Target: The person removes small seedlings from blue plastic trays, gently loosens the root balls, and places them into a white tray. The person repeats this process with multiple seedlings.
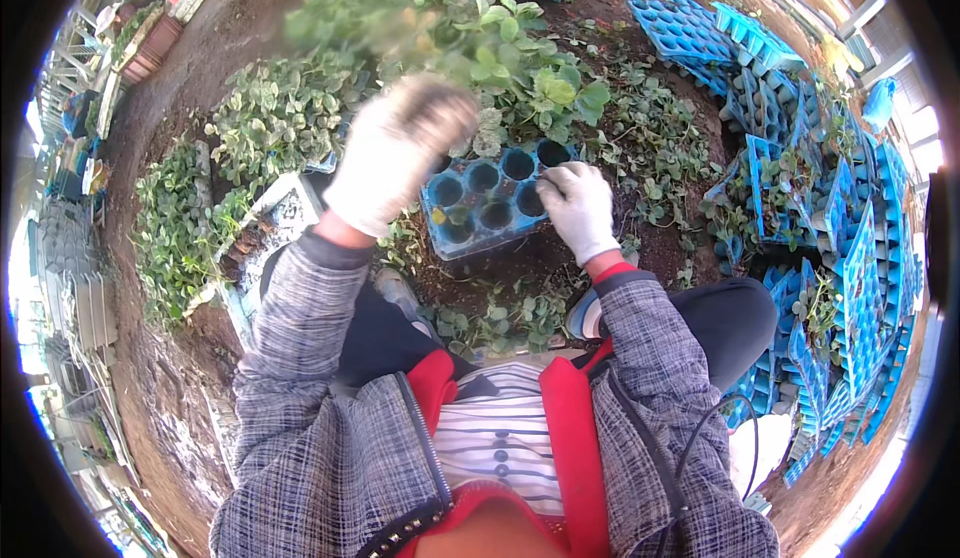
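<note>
My left hand (pixel 405 149), in a white glove with darkened fingers, is raised over the far left of a blue plastic plug tray (pixel 491 239) and blurred by motion. Blurred leaves of a strawberry-like seedling (pixel 375 29) extend beyond its fingers; the grip itself is unclear. My right hand (pixel 577 209), also gloved, has its fingers curled over the tray's right end. The tray lies slightly tilted on dark soil between my feet. Its visible round cells look dark, with a small yellowish leaf at the left one. My left hand hides the tray's far left corner.
Dense leafy seedlings (pixel 281 108) crowd the ground beyond the tray. Loose plants (pixel 652 138) litter the soil to the right. Many blue plug trays (pixel 855 265) are heaped at far right. A white foam box (pixel 289 202) stands beside my left knee, and grey trays (pixel 71 273) are stacked at far left.
</note>
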A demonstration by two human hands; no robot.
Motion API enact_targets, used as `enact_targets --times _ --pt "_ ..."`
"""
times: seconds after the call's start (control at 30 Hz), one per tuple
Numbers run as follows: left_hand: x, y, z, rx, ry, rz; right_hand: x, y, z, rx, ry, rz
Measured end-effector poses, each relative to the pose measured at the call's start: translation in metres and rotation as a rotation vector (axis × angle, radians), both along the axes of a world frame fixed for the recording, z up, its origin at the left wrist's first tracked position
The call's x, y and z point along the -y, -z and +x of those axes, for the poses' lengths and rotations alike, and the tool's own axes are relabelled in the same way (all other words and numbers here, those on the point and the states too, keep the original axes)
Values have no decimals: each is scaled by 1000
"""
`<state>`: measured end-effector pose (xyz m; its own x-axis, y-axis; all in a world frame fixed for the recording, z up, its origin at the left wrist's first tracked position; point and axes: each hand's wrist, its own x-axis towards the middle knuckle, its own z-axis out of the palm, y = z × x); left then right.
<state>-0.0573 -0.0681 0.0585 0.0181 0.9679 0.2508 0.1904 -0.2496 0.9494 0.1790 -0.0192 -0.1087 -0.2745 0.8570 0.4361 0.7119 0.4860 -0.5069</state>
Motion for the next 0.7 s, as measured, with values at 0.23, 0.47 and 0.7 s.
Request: enact_targets --times 0.23,0.47,0.7 --pt "-4 63 2 -444 105 -450 -47 26 -47 293 199 87" --pt "-5 77 -16 -507 -8 -398 -72 38 -78 280 365 -24" --pt "-11 83 -25 -673 -33 -207 -74 46 -82 291 362 -68"
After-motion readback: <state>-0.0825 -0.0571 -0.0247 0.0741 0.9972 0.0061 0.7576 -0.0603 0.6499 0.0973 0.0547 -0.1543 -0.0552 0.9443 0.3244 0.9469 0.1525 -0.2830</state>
